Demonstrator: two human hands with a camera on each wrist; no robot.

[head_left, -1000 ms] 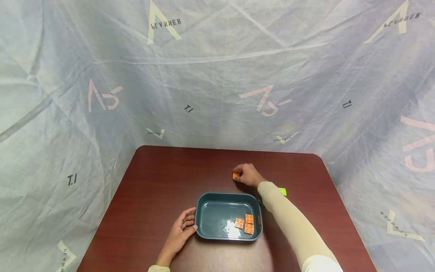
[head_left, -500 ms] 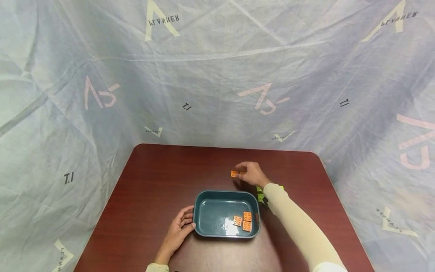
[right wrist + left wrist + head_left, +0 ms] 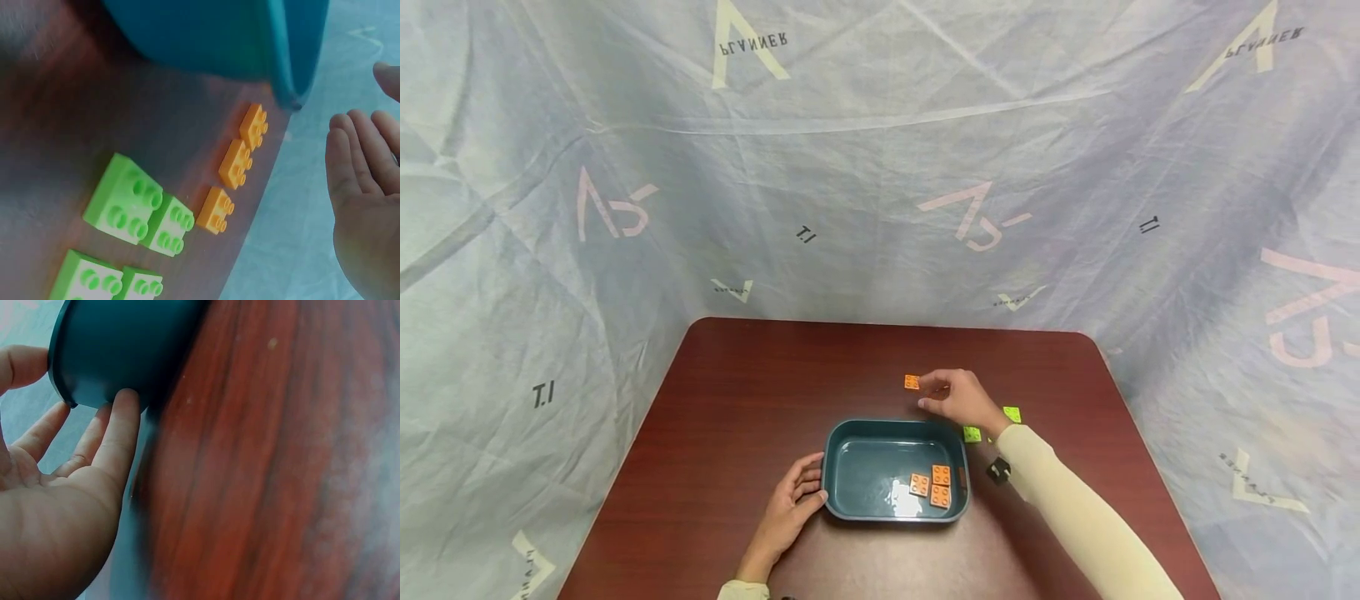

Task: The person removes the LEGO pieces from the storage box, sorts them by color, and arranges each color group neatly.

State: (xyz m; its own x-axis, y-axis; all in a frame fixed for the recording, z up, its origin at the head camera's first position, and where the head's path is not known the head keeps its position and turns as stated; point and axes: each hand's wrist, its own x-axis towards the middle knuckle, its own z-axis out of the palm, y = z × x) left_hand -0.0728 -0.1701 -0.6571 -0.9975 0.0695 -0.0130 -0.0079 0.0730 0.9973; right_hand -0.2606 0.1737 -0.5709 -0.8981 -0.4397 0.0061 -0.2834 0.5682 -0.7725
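A dark teal rectangular bin (image 3: 891, 520) stands near the front of the table. Three orange toy bricks (image 3: 940, 475) lie in its right part. My left hand (image 3: 786, 512) rests against the bin's left side; in the left wrist view its fairly straight fingers (image 3: 122, 431) touch the outer wall. Beyond the bin, my right hand (image 3: 958, 402) hovers with nothing in it, thumb and fingers apart. Just left of its fingertips lies an orange brick (image 3: 912, 382). Three orange bricks (image 3: 235, 164) stand in a row on the table in the right wrist view.
Several green bricks (image 3: 123, 199) sit on the table right of the bin, partly hidden by the right arm in the head view. A black device (image 3: 998, 471) is at the right wrist. Grey printed sheeting (image 3: 880, 208) surrounds the dark red table (image 3: 760, 367).
My right hand has let go of the orange brick and drawn back to the right and toward the bin. The left hand keeps its place on the bin.
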